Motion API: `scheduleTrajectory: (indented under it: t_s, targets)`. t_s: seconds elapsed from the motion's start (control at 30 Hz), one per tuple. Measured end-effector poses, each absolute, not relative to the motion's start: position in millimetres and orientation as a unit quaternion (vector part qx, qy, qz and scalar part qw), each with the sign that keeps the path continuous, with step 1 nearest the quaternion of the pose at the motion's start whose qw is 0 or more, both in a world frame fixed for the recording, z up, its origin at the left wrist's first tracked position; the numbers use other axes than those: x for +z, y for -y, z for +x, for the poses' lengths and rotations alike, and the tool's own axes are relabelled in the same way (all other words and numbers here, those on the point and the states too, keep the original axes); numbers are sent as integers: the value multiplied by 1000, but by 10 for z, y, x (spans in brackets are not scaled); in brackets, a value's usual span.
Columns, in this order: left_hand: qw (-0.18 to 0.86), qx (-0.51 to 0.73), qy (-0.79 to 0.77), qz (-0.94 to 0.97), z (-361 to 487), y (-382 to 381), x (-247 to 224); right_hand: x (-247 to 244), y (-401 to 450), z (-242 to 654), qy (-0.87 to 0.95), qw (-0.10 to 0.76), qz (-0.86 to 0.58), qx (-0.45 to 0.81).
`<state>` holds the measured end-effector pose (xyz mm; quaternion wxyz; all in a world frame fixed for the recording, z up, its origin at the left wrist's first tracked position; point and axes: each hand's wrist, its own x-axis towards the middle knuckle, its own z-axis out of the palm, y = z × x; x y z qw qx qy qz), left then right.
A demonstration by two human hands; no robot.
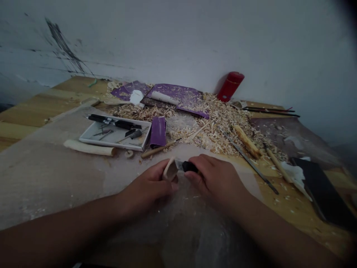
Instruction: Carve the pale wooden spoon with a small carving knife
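My left hand point(156, 180) is closed around a small pale piece of carved wood point(170, 170), gripping it between thumb and fingers. Its upper end faces my right hand. In my right hand point(210, 173) is a carving knife point(189, 166) with a black handle. Its short greyish blade points left and meets or nearly meets the wood's edge; actual contact cannot be made out. Both hands are above clear plastic sheeting point(125, 160). Behind them lie a thin wooden-handled tool point(158, 149) and a folded purple strip point(158, 132).
A white tray point(111, 143) holds black-handled tools and small bits. Wood shavings point(223, 126) pile up behind, with purple sheets point(178, 91) among them. A red case point(231, 86) leans on the wall. On the right are a metal file point(251, 162) and a dark slab point(323, 190).
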<state>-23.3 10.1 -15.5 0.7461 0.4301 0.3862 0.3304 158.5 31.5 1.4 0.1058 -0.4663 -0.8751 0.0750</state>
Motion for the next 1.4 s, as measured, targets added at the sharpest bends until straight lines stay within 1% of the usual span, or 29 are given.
scheduleTrajectory:
  t_s: [0.13,0.27,0.37,0.6,0.77,0.87,0.93,1.03,1.1,1.13,1.2,1.3,1.4]
  targets:
    - [769,342,-345,415,-248,-90,-169,21,-296,1578,877,118,-459,75]
    - [750,305,-386,442,-251,-98,-184,32,-259,1564,884,124,-445,73]
    - [715,301,-429,463,-221,-117,-157,43,-237,1546,890,124,-434,70]
    - [619,335,-451,549,-128,-162,-62,69,-221,1521,896,124,-426,38]
    - [508,305,-489,640,-121,-166,-56,84,-140,1486,897,130,-424,0]
    - [472,305,-504,656,-100,-107,-67,98,-129,1473,897,125,-423,-14]
    - [460,290,-524,656,-76,-29,-71,117,-204,1533,886,113,-448,-30]
    - [495,231,-530,649,-52,78,-62,166,-402,1733,824,105,-552,-66]
    - [516,221,-553,616,-59,87,-50,198,-494,1851,794,141,-589,-47]
    - [530,216,-559,601,-68,70,-43,208,-505,1876,799,159,-579,-19]
    - [547,222,-565,577,-90,11,-28,205,-456,1838,826,159,-540,20]
    - [577,230,-540,568,-106,-67,-8,159,-290,1641,873,113,-473,41]
    - [606,250,-493,572,-102,-87,-16,123,-169,1476,890,87,-444,50]
